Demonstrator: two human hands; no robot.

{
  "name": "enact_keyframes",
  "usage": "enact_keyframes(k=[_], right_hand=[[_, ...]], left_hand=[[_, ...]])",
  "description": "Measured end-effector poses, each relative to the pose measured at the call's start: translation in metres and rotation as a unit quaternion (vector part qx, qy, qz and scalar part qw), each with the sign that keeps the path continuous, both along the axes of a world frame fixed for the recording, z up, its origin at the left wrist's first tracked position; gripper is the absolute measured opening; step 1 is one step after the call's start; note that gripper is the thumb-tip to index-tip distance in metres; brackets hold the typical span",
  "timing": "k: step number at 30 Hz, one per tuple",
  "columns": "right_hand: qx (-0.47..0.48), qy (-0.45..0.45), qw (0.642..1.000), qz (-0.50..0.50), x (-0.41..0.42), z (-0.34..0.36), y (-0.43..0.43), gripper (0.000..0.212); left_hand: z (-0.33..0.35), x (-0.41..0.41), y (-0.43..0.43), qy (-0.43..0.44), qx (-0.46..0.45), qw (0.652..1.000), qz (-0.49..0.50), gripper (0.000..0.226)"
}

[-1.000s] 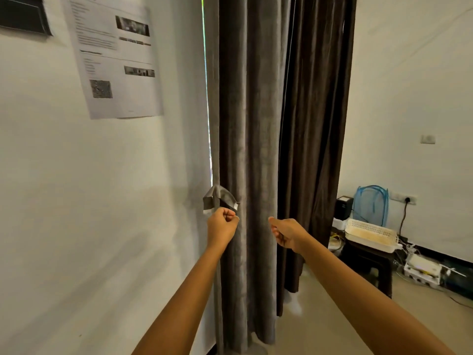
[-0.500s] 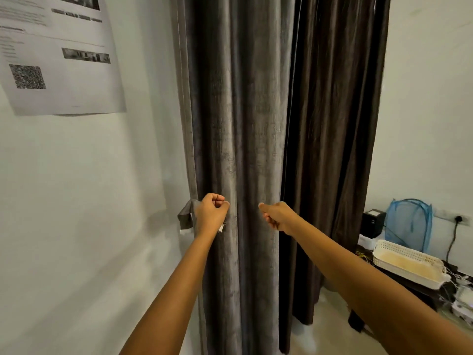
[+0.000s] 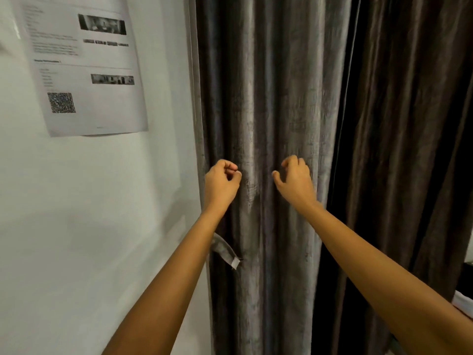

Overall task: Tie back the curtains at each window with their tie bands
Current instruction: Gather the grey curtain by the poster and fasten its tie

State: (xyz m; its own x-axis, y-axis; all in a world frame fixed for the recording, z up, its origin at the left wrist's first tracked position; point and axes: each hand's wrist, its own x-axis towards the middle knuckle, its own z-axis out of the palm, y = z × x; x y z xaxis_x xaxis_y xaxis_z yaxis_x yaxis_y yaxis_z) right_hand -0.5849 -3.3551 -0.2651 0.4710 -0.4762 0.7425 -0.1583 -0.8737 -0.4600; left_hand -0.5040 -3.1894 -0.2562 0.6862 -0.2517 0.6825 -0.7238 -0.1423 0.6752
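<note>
A grey curtain (image 3: 268,98) hangs gathered in folds beside the white wall, and a darker brown curtain (image 3: 399,124) hangs to its right. My left hand (image 3: 222,181) is raised in front of the grey curtain's left folds, its fingers curled and nothing visibly in them. My right hand (image 3: 294,179) is level with it at the curtain's right folds, fingers bent and thumb apart, gripping nothing. The grey tie band (image 3: 225,248) with a white end tab hangs loose by the curtain's left edge, below my left forearm and free of both hands.
A printed paper sheet (image 3: 84,65) with a QR code is stuck on the white wall (image 3: 89,226) at the left. At the far right edge a bit of a white object (image 3: 464,304) shows low down.
My left hand has let go of the tie band, which now hangs loose below. Both hands have risen up the grey curtain, and my right hand's fingers have loosened.
</note>
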Motion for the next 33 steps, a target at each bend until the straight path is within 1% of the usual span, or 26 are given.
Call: enact_keyframes(k=[3, 6, 9, 12, 16, 19, 20, 23, 25, 27, 29, 31, 33], right_hand=[[-0.094, -0.03, 0.995, -0.011, 0.013, 0.024, -0.015, 0.03], [-0.165, -0.055, 0.985, -0.018, 0.023, 0.052, -0.035, 0.031], [-0.226, -0.088, 0.97, -0.029, 0.029, 0.082, -0.058, 0.031], [-0.257, -0.114, 0.958, -0.049, 0.033, 0.114, -0.08, 0.032], [-0.265, -0.143, 0.952, -0.056, 0.039, 0.158, -0.102, 0.032], [-0.291, -0.16, 0.941, -0.059, 0.045, 0.194, -0.117, 0.035], [-0.293, -0.165, 0.94, -0.06, 0.045, 0.209, -0.121, 0.037], [-0.273, -0.189, 0.941, -0.059, 0.038, 0.241, -0.126, 0.041], [-0.246, -0.219, 0.944, -0.011, 0.035, 0.268, -0.132, 0.048], [-0.215, -0.249, 0.941, 0.081, 0.033, 0.292, -0.137, 0.056], [-0.181, -0.266, 0.935, 0.148, 0.031, 0.312, -0.141, 0.063], [-0.127, -0.261, 0.941, 0.175, 0.027, 0.331, -0.142, 0.07], [-0.081, -0.249, 0.949, 0.173, 0.025, 0.349, -0.141, 0.078]], left_hand=[[0.026, 0.01, -0.015, -0.065, 0.004, 0.995, 0.075, 0.007], [0.054, 0.018, -0.026, -0.119, 0.0, 0.984, 0.133, 0.011], [0.082, 0.021, -0.035, -0.182, -0.007, 0.964, 0.196, 0.018], [0.111, 0.021, -0.039, -0.227, -0.002, 0.936, 0.269, 0.027], [0.149, 0.024, -0.033, -0.239, -0.006, 0.9, 0.364, 0.039], [0.172, 0.031, -0.029, -0.225, -0.022, 0.891, 0.395, 0.044], [0.182, 0.034, -0.029, -0.226, -0.025, 0.89, 0.396, 0.046], [0.204, 0.041, -0.026, -0.229, -0.013, 0.907, 0.353, 0.052], [0.224, 0.044, -0.028, -0.255, -0.01, 0.907, 0.334, 0.06], [0.243, 0.043, -0.031, -0.284, -0.006, 0.901, 0.327, 0.067], [0.26, 0.04, -0.033, -0.295, -0.022, 0.905, 0.305, 0.07], [0.279, 0.038, -0.036, -0.298, -0.048, 0.908, 0.291, 0.071], [0.302, 0.034, -0.037, -0.291, -0.06, 0.903, 0.31, 0.069]])
